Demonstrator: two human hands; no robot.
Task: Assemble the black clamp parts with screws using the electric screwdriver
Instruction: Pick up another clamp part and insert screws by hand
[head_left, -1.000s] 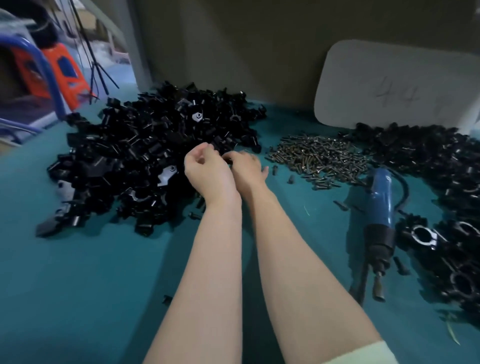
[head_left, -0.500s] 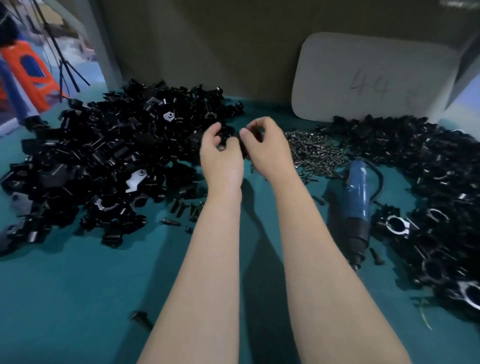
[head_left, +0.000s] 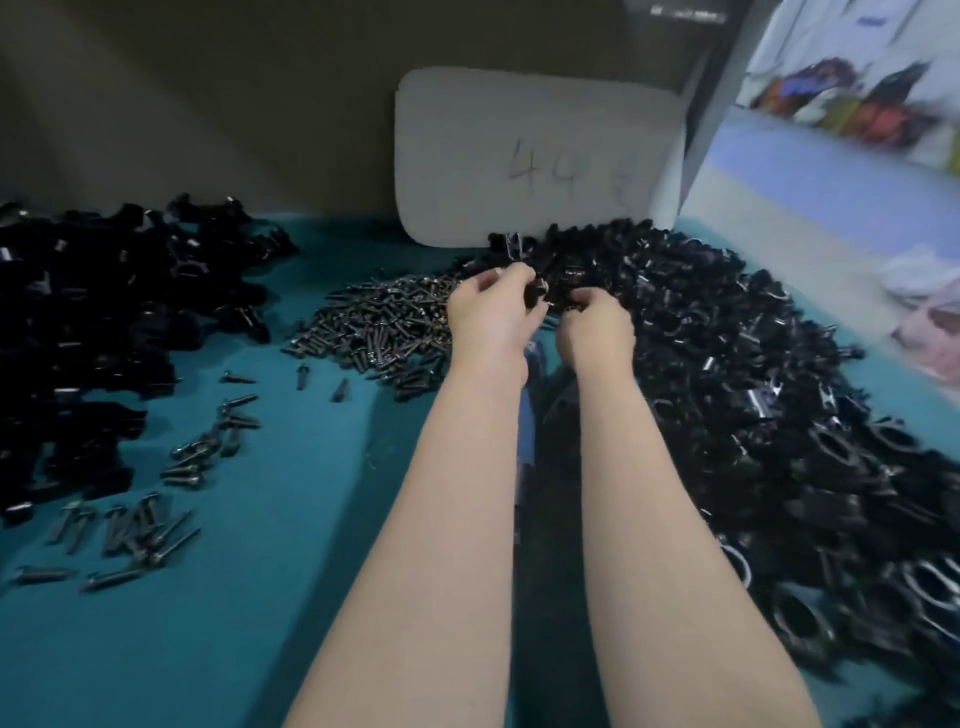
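Observation:
My left hand (head_left: 488, 317) and my right hand (head_left: 597, 327) are held close together above the teal table, between the screw heap and the right pile. The left fingers curl round a small black clamp part (head_left: 535, 293). The right fingers are curled at something dark; what it is stays hidden. A heap of dark screws (head_left: 379, 322) lies just left of my hands. A big pile of black clamp parts (head_left: 753, 389) spreads to the right, another pile (head_left: 93, 322) to the left. A sliver of the blue electric screwdriver (head_left: 529, 395) shows between my forearms.
Loose screws (head_left: 208, 447) are scattered on the teal table (head_left: 260, 597) at the left front. A white board marked 44 (head_left: 535, 156) leans on the back wall. The table's right edge (head_left: 883, 332) runs beside the right pile.
My view swung right. Both hands moved from the left pile, past the screw heap, to the edge of the right pile. The screwdriver is now mostly hidden under my forearms.

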